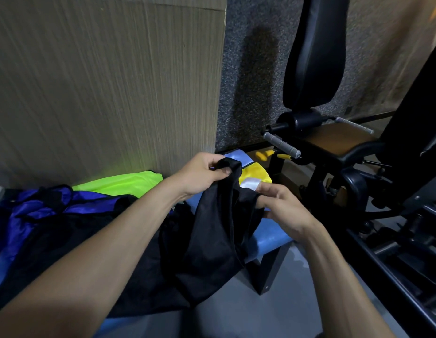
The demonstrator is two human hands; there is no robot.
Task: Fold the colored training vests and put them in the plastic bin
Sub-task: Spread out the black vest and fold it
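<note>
A black mesh vest (212, 230) hangs between my hands above the blue padded bench (270, 237). My left hand (202, 175) pinches its top edge, raised. My right hand (285, 208) grips another part of the same vest a little lower and to the right. A yellow vest with a white label (254, 178) lies on the bench just behind my hands. A neon green vest (119, 182) lies by the wall, and a blue-purple vest (38, 208) is heaped at the left among more black fabric. No plastic bin is in view.
A wood-grain wall panel (102, 81) stands close behind the bench. A black gym machine (334, 147) with a padded backrest, grey handles and a yellow pin fills the right side. Grey floor (226, 313) shows below the bench.
</note>
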